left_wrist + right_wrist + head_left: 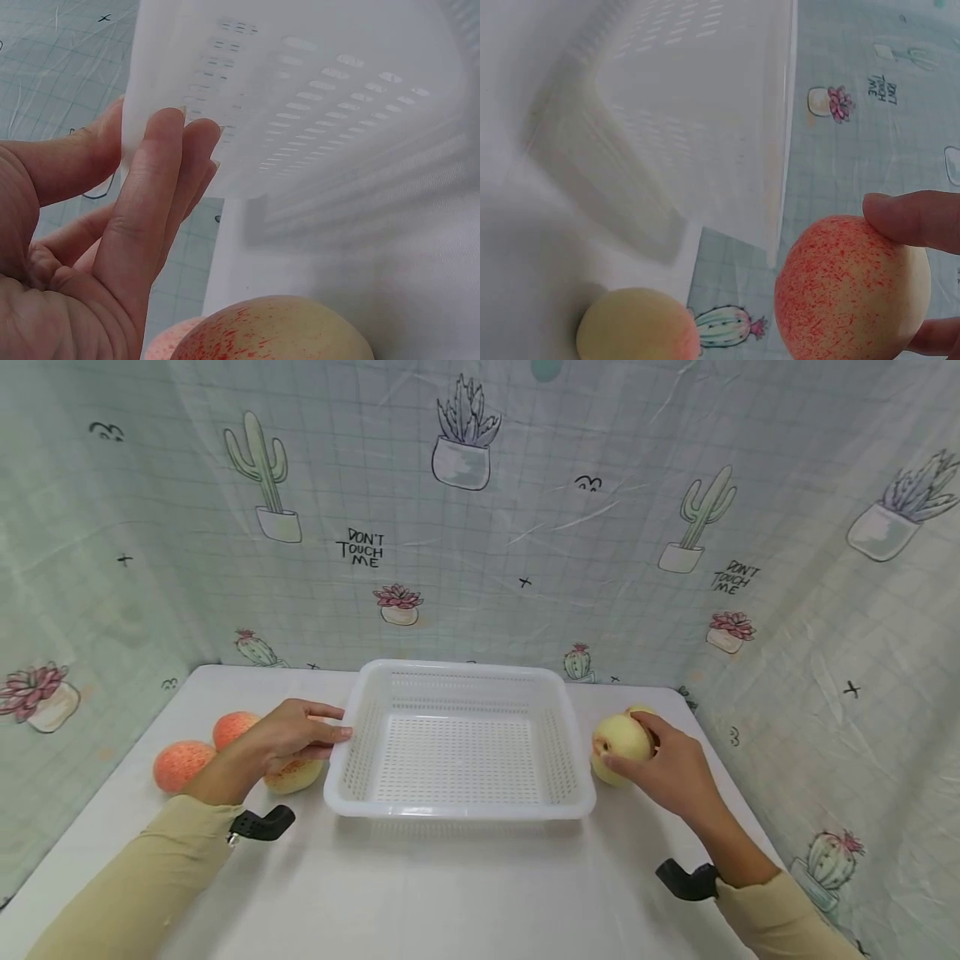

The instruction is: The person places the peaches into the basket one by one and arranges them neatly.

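A white plastic basket point(457, 811) with slotted walls stands in the middle of the table. My left hand point(296, 737) pinches its left rim; in the left wrist view the fingers point(142, 180) lie along the outer wall. To the basket's right, my right hand point(663, 764) grips a pale yellow peach point(622, 737) from its right side. Red speckles cover much of that held peach point(847, 289) in the right wrist view, with the thumb on top. Another yellowish peach point(637, 326) lies on the table near it.
Left of the basket lie orange-red peaches point(182, 766) and a yellow, red-speckled peach point(294, 775), partly under my left forearm. A cactus-print curtain point(480, 568) hangs behind the white table point(465, 893) and along both sides.
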Action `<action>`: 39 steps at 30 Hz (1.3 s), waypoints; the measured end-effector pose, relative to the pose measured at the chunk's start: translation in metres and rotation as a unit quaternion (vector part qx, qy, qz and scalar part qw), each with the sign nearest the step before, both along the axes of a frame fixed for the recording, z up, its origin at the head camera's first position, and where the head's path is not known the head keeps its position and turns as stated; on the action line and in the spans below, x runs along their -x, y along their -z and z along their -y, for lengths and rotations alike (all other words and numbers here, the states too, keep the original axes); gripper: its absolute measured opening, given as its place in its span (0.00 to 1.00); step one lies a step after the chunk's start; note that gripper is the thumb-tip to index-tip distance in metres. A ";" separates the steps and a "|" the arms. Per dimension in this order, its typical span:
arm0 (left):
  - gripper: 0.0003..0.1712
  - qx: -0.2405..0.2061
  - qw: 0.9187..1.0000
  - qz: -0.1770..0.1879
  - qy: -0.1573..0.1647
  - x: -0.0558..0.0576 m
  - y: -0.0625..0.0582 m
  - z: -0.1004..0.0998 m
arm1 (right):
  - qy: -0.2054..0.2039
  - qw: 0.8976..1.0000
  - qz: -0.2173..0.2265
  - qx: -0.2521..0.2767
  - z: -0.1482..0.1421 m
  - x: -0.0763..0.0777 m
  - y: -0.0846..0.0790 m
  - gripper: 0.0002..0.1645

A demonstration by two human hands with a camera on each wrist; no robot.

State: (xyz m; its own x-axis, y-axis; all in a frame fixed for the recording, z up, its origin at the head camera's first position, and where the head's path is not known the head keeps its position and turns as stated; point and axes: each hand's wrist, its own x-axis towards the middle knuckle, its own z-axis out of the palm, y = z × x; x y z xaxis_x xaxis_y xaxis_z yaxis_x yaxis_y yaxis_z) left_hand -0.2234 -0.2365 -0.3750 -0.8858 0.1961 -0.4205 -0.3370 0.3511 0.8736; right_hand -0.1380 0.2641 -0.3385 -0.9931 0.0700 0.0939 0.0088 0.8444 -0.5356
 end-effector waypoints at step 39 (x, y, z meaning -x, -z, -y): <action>0.37 -0.015 1.000 -0.007 -0.013 -0.007 0.001 -0.001 | -0.085 0.994 -0.051 -0.035 0.056 0.017 -0.015 0.47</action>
State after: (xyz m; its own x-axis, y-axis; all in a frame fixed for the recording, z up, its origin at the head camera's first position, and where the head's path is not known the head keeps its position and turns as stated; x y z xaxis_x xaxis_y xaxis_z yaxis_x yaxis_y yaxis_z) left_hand -0.2160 -0.2352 -0.3760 -0.8964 0.1856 -0.4024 -0.3334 0.3158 0.8883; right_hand -0.1546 0.2079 -0.3240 -0.9752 -0.1085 0.1930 -0.1885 0.8641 -0.4667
